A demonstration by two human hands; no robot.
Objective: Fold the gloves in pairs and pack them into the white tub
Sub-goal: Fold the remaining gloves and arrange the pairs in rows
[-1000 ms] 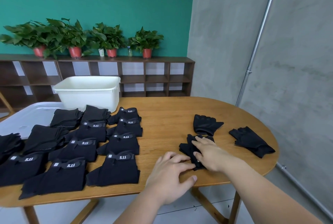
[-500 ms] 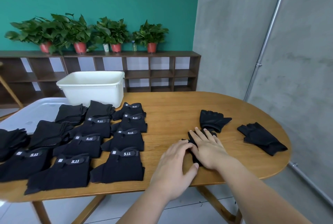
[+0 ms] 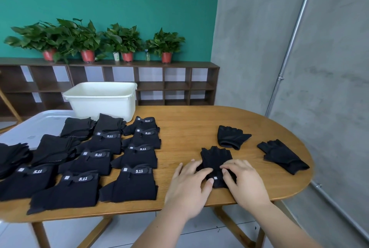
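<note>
While atop glove (image 3: 216, 158) — both hands (image 3: 189, 185) (image 3: 244, 183)

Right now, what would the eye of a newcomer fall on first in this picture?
The rows of folded black gloves with white 5.11 labels fill the left half of the wooden table. Near the front edge, the left hand and the right hand both touch one black glove. Behind the rows stands the white tub.

Potted plants (image 3: 123, 38) atop wooden shelf (image 3: 179, 64)
</note>
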